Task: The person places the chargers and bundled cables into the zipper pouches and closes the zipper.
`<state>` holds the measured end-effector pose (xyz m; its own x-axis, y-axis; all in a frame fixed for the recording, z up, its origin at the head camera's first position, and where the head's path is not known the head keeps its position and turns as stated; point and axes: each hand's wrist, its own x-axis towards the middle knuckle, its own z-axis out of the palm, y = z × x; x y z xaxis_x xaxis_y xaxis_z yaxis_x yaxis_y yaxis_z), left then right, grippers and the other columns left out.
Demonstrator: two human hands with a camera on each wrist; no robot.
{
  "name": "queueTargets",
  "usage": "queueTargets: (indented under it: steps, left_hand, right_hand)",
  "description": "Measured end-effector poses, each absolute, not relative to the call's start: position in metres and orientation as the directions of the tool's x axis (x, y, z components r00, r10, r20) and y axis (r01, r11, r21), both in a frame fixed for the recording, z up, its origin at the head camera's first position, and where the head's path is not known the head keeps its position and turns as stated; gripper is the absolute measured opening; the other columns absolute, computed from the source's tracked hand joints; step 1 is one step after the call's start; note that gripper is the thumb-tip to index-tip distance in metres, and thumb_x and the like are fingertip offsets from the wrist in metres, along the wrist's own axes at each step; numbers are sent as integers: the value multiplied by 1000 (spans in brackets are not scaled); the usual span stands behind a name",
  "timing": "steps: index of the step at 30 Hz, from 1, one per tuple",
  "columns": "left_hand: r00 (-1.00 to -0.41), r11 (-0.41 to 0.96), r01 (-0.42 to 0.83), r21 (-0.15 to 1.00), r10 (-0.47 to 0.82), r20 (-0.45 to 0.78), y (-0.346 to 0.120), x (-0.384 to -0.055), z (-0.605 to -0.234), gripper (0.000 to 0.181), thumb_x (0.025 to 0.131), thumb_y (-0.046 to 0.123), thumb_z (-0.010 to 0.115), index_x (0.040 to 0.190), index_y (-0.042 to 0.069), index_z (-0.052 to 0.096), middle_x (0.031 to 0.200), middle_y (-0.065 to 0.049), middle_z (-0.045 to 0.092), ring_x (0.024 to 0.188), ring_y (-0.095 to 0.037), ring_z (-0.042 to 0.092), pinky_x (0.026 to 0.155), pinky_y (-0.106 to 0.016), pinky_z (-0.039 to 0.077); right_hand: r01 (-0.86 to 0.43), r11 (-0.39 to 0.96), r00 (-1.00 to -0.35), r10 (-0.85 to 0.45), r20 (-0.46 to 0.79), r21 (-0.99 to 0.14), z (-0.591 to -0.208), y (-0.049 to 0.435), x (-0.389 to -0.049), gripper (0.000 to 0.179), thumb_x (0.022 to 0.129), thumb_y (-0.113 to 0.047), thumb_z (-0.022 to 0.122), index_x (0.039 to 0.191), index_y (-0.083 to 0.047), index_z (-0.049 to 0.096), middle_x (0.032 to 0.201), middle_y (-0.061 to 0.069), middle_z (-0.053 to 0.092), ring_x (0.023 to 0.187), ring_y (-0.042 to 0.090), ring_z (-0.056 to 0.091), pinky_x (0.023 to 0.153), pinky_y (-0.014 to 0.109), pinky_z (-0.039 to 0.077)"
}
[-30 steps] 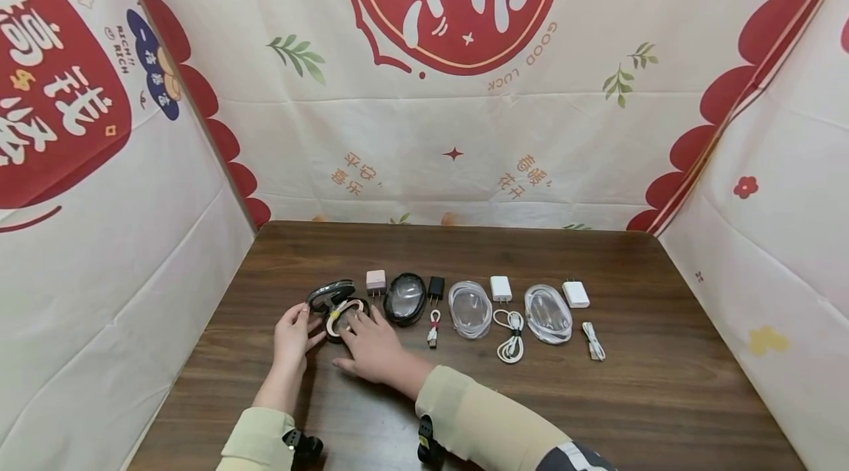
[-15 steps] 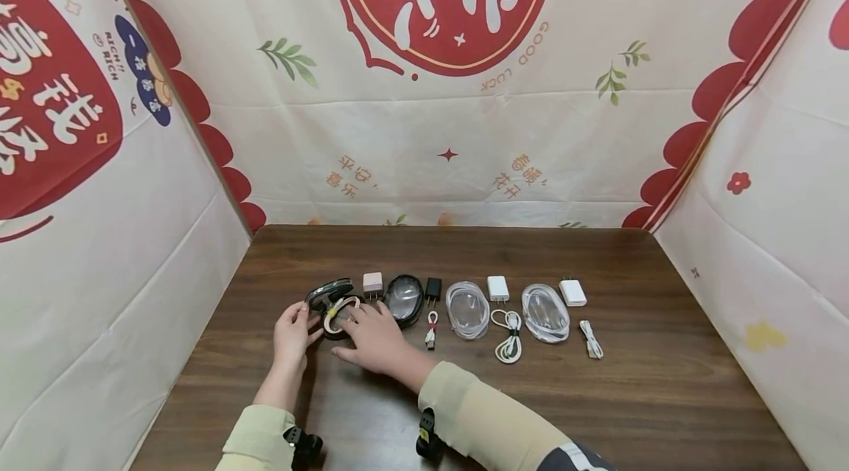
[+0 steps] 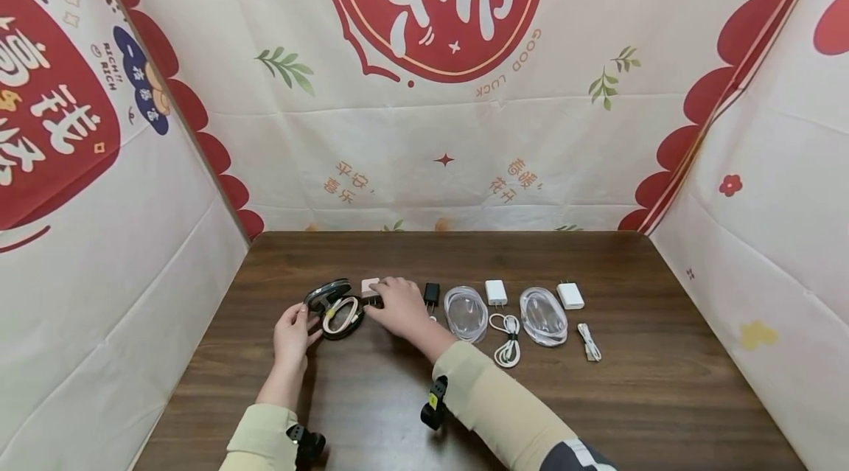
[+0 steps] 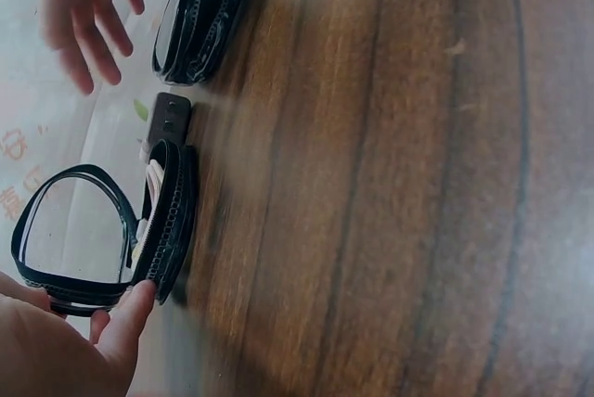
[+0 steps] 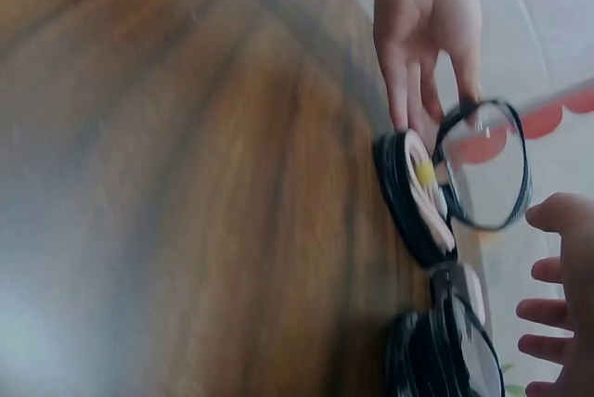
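A small round black zip case lies with its clear-windowed lid raised. Inside is a coiled white cable with a yellow tie. My left hand pinches the lid and rim at the case's left side. My right hand is over the pale pink charger, fingers spread; in the left wrist view nothing is between them. A second black case, closed, is covered by the right hand in the head view. Whether my right fingers touch the charger, I cannot tell.
Rightward in a row are a black charger, a clear round case, a white charger, a tied white cable, another clear case, a white charger and a short white cable. Fabric walls stand around the table.
My right hand has lifted off the cable in the open case and moved right and back, over the pink charger and the second black case. The left hand keeps its hold on the lid.
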<state>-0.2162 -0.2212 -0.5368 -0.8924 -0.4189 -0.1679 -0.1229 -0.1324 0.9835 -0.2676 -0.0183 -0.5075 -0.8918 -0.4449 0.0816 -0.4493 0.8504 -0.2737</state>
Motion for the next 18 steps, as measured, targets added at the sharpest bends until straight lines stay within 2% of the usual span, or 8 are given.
queueTargets:
  steps: [7,12,18]
  left_hand:
    - [-902,-192,-35,981,-416,-114,-224,-214,-539,30,105,17,44,117,-9,52,117,-22,49,94,-25,64,64,-26,57]
    - [-886,-143,-128,981,-427,-178,-225,-216,-538,34,106,15,37,127,-11,46,131,-26,43,106,-31,60,70,-28,57]
    - [-889,-142,-159,977,-409,-205,-224,-217,-537,37,107,15,35,131,-12,43,136,-27,40,109,-33,58,73,-30,57]
  right_hand:
    - [-452,863,-888,-460,19,-225,-508,-14,-294,48,91,-41,65,135,-20,59,128,0,59,117,22,52,99,46,41]
    - [-479,859,-872,-489,-15,-180,-509,-18,-307,44,91,-37,68,132,-21,62,123,-2,61,111,21,55,93,43,45]
    - [-494,853,-863,-504,-24,-168,-514,-19,-315,42,89,-31,72,130,-23,64,123,-3,63,108,21,56,89,43,46]
